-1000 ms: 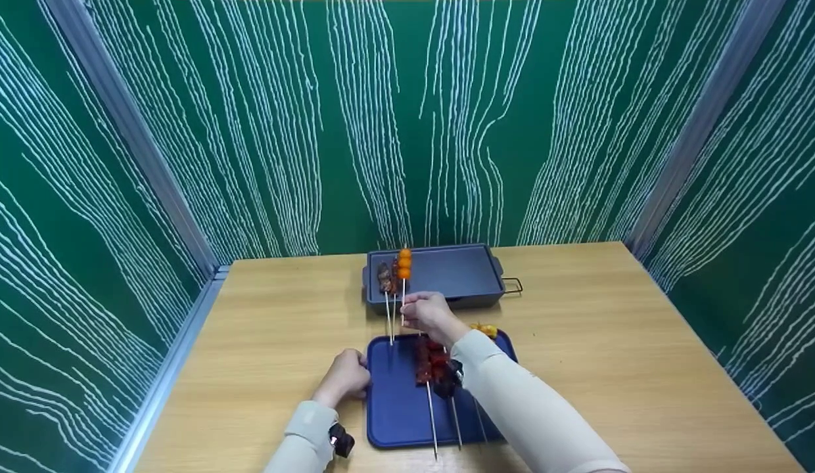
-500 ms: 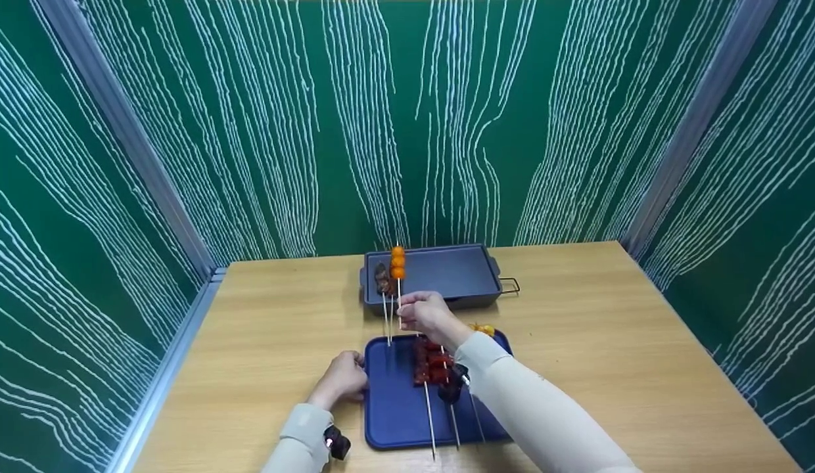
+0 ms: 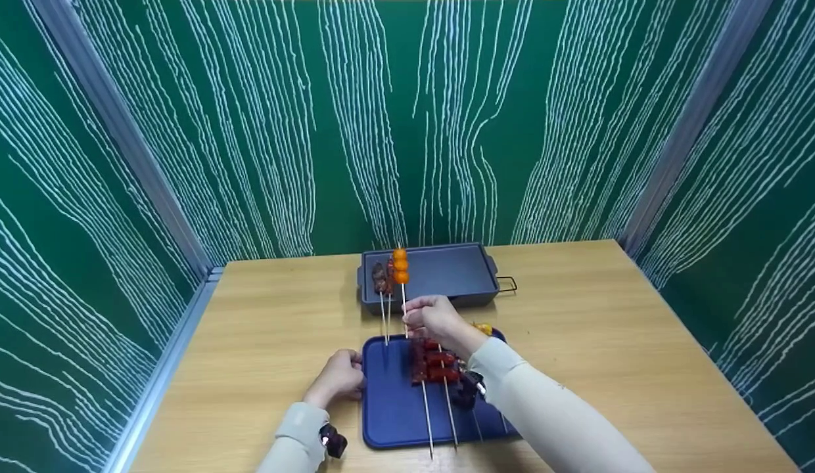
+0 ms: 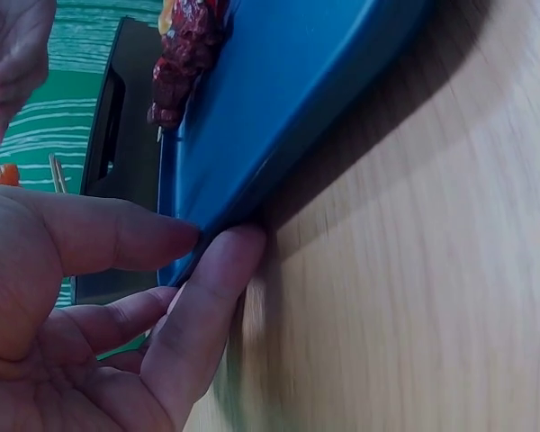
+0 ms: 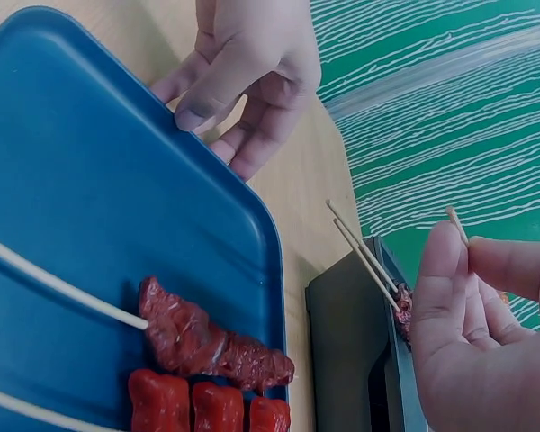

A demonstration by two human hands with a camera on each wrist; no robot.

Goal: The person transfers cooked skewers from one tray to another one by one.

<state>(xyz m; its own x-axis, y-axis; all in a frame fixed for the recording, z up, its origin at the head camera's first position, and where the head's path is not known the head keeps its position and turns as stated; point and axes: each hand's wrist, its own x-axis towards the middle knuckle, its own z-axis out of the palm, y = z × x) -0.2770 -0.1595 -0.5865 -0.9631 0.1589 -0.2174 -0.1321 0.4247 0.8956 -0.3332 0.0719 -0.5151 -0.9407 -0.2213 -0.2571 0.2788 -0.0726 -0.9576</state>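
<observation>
My right hand (image 3: 440, 323) pinches the bare stick of a skewer with orange balls (image 3: 400, 266) between thumb and fingers. The balls are over the left part of a dark grill pan (image 3: 453, 266); whether they touch it I cannot tell. Left of them, two meat skewers (image 3: 379, 277) lie in the pan, sticks pointing toward me over its front edge. My left hand (image 3: 338, 378) pinches the left rim of a blue tray (image 3: 391, 414), thumb on the rim in the right wrist view. On the tray lie a dark red meat skewer (image 5: 207, 342) and a red-piece skewer (image 5: 220, 409).
A yellow skewer piece (image 3: 483, 328) shows at the tray's far right, partly behind my right arm. The pan has a wire handle (image 3: 508, 284) on its right. Green walls with white lines (image 3: 355, 131) enclose the wooden table (image 3: 282, 309) at back and sides.
The orange-ball skewer shifts a little left, then back right and slightly toward me, with my right hand. My left hand stays at the tray's rim.
</observation>
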